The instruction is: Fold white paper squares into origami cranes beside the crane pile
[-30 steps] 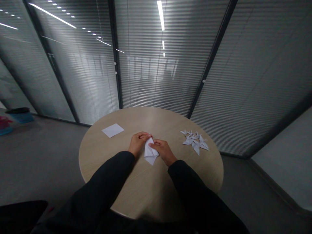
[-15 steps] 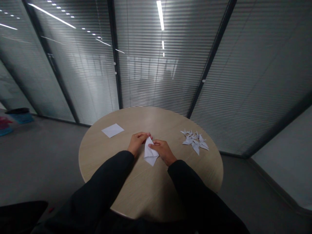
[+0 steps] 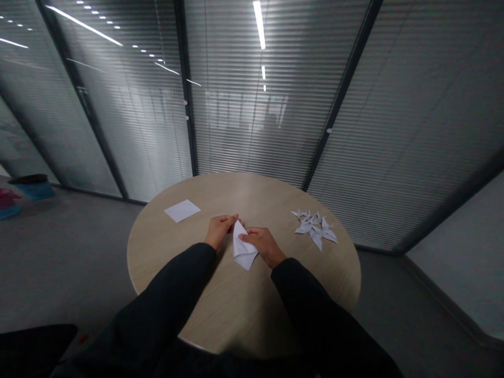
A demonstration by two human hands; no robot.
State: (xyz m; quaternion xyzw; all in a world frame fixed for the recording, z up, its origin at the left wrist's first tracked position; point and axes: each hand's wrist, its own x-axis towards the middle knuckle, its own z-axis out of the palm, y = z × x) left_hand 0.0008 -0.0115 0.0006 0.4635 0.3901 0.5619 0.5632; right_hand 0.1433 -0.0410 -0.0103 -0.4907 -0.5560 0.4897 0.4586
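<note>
The person's left hand (image 3: 218, 231) and right hand (image 3: 264, 245) are gripping a folded white paper (image 3: 244, 248), their fingers (image 3: 227, 219) pinching it from both sides near the middle of the round wood-grain worktop (image 3: 236, 310). A square sheet of white paper (image 3: 181, 210) is lying near the far left edge, and a cluster of folded paper cranes (image 3: 315, 229) is sitting near the far right edge, both well apart from the hands. Bare worktop is stretching toward the near edge, leaving open room around the hands.
</note>
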